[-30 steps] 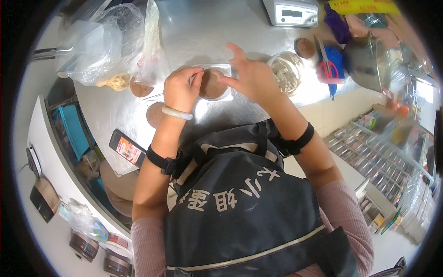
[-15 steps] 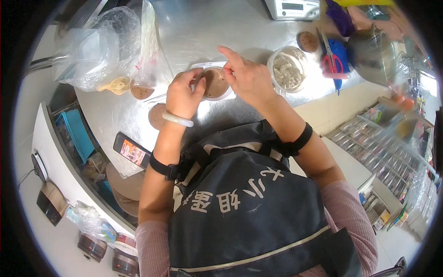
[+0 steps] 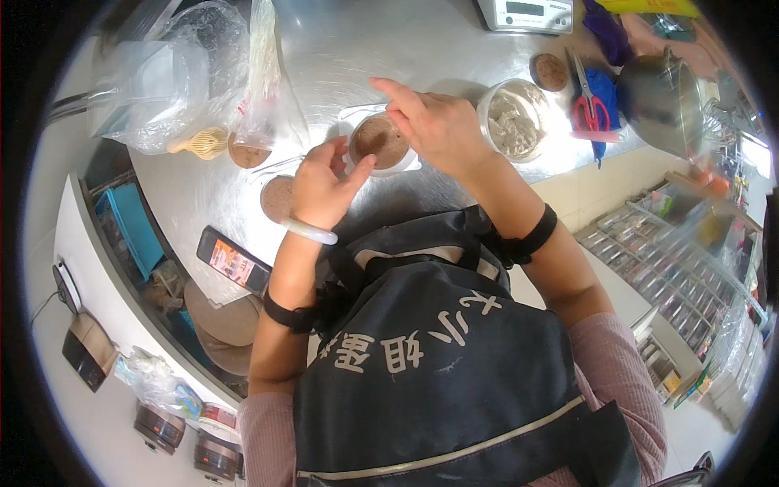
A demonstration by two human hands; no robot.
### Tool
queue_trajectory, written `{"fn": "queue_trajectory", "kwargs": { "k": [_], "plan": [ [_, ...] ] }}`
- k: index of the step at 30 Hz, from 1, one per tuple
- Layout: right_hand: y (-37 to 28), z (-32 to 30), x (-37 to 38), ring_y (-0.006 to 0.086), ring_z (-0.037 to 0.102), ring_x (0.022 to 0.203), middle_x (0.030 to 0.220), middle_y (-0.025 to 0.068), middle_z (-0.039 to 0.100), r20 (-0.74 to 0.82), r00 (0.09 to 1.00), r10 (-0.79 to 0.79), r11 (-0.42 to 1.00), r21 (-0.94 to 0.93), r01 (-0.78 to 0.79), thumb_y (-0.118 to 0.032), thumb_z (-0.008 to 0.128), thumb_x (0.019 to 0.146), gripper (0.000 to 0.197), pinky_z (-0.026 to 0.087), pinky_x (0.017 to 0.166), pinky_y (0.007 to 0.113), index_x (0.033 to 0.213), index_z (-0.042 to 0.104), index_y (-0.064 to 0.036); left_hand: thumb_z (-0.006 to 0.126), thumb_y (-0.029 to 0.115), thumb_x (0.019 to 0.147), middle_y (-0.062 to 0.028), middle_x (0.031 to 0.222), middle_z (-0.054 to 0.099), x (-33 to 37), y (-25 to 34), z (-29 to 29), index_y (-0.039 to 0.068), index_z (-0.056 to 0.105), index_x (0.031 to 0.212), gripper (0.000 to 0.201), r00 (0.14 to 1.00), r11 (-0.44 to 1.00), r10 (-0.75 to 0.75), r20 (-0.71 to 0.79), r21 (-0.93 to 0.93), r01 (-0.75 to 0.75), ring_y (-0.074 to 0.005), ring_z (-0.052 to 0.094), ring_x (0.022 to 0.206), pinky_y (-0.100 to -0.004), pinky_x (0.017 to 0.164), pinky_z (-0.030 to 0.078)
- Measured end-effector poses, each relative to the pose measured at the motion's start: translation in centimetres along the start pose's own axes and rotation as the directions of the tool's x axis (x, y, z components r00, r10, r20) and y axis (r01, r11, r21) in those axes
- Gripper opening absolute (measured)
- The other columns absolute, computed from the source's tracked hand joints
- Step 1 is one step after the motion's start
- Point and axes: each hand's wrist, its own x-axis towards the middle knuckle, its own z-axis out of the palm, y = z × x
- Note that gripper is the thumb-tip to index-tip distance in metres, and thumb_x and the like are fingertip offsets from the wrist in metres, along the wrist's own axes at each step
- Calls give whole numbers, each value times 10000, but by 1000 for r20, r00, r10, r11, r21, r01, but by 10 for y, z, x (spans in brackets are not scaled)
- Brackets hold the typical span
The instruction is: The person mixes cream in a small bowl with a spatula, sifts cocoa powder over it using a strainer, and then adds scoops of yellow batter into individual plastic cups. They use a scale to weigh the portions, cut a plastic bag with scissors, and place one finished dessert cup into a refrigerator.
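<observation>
A round white plastic tub (image 3: 415, 164) stands on the steel table before me. A brown round cake layer (image 3: 386, 149) lies inside it, with a dark dent on top. At the tub's left side is my left hand (image 3: 323, 185), its thumb over the cake's edge and its fingers apart along the rim. My right hand (image 3: 442, 134) leans over the tub's right side. Its index finger stretches out to the left, while the other fingers bend down onto the cake, partly hidden. Right of this hand stands a clear tub of greyish cream (image 3: 513, 122).
More brown cake rounds lie at left (image 3: 277, 197), by the bamboo whisk (image 3: 203, 144), and at right (image 3: 549, 72). A phone (image 3: 231, 258) rests at the table's left edge, below plastic bags (image 3: 272, 97). Scissors (image 3: 591, 109), a metal pot (image 3: 661, 105) and a scale (image 3: 527, 15) stand beyond.
The cake round, tilted at the tub before, now sits flat inside it. My left hand has loosened, its thumb moving away from its fingers. My right hand stays over the tub, index finger out.
</observation>
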Motion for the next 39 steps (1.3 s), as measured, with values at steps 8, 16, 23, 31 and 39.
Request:
{"fn": "queue_trajectory", "kwargs": {
  "k": [8,16,23,31,39],
  "plan": [
    [-3,-5,1,183,571,558,651,45,586,-19,1000,-11,998,62,12,-113,617,765,409,449,481,288,1159,510,-138,674,135,676,-117,778,612,26,27,-10,27,650,842,200,933,931,350,-80,134,-338,-271,578,730,-328,646,467],
    [-5,0,-1,172,592,605,691,6,604,-18,999,52,993,109,-50,-89,631,734,473,460,492,275,1180,486,-139,630,62,687,-88,736,605,25,21,2,54,647,759,74,935,916,330,-128,282,-284,-274,576,691,-351,636,464],
    [-5,6,-3,167,591,609,703,12,600,-16,997,75,991,109,-73,-59,628,714,484,469,507,276,1174,490,-124,632,66,674,-86,737,601,25,20,3,58,629,750,76,939,911,315,-140,320,-258,-281,574,699,-356,632,463],
    [-8,7,-6,167,599,640,755,20,618,28,996,85,990,111,-87,-71,639,711,498,480,535,273,1180,485,-136,631,49,698,-103,726,582,29,32,6,28,618,781,87,949,933,287,-129,261,-247,-232,577,610,-320,567,456],
    [-17,-21,-15,221,631,727,877,26,645,222,856,466,791,328,-516,-188,652,723,607,506,619,315,1257,366,-150,624,71,697,-80,751,571,28,25,7,70,603,760,66,949,916,285,-134,329,-228,-280,569,658,-352,579,461]
  ]
}}
